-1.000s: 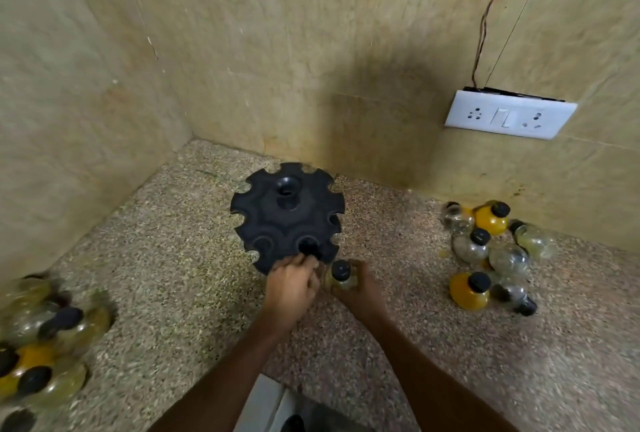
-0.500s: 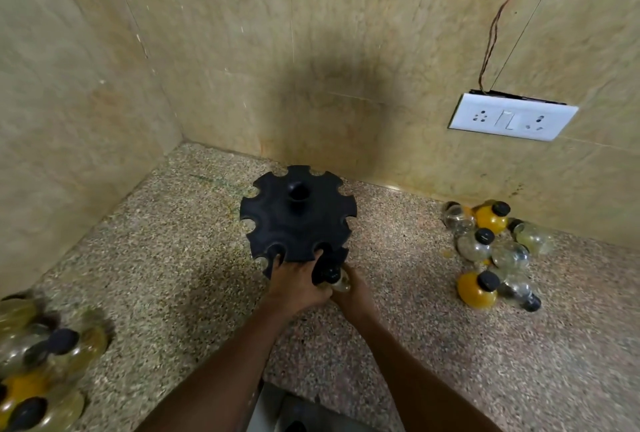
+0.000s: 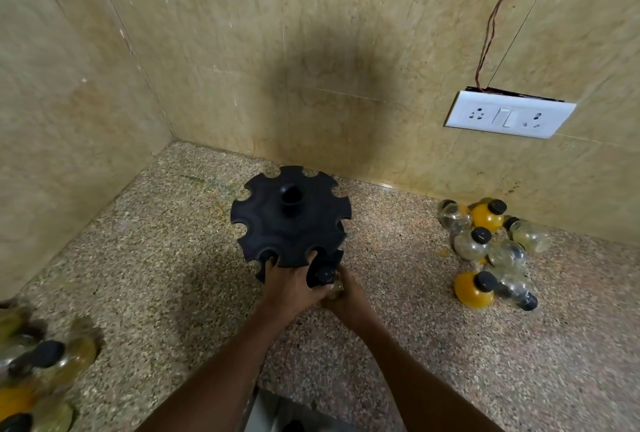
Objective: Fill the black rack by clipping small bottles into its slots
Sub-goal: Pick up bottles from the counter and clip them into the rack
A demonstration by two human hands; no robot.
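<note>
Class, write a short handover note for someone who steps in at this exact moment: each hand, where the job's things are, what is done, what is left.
Left hand grips the near rim of the black rack.
Right hand holds a small bottle at a lower slot on the near side; whether it has clipped in cannot be told.
The upper tier's visible slots are empty.
Left: seat this bottle, then fill from the loose bottles on the right and the blurred pile at the left edge.

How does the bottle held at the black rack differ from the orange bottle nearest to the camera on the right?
The held bottle looks clear or pale; the orange bottle is full of orange content. The held bottle is gripped by the right hand at the edge of the black rack, which the left hand grips; the orange bottle stands free on the counter. Both have black caps.
</note>
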